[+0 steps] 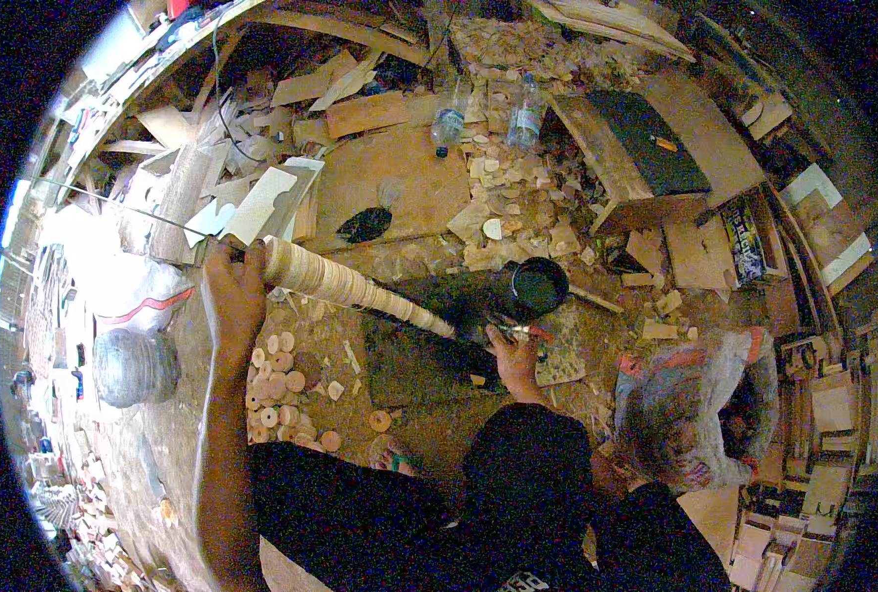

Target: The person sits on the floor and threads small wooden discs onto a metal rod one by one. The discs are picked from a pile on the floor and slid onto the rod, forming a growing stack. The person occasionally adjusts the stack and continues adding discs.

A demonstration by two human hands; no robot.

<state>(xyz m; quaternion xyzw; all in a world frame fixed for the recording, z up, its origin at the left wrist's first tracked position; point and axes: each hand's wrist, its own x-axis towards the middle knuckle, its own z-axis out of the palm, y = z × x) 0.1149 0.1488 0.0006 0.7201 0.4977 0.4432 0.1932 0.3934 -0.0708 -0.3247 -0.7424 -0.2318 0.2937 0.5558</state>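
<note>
A long stack of thin pale wooden discs [345,283], threaded on a metal rod [128,205], slants from upper left down toward the middle. My left hand [235,291] is closed around its upper left end, where the bare rod sticks out. Close to the stack's lower right end is my right hand [518,363], fingers bent together around something small with a reddish part; what it is stays unclear. Just beyond that hand stands a black pot [539,285] with dark contents. Loose round wooden discs [279,380] lie in a pile right of my left forearm.
Two plastic bottles [525,116] lie among wood scraps at the back. A wooden box frame [646,212] stands at back right, a grey plastic sack [671,414] at right. Left of my forearm sits a grey rounded container [135,367]. My dark-clothed knee [526,449] covers part of the floor.
</note>
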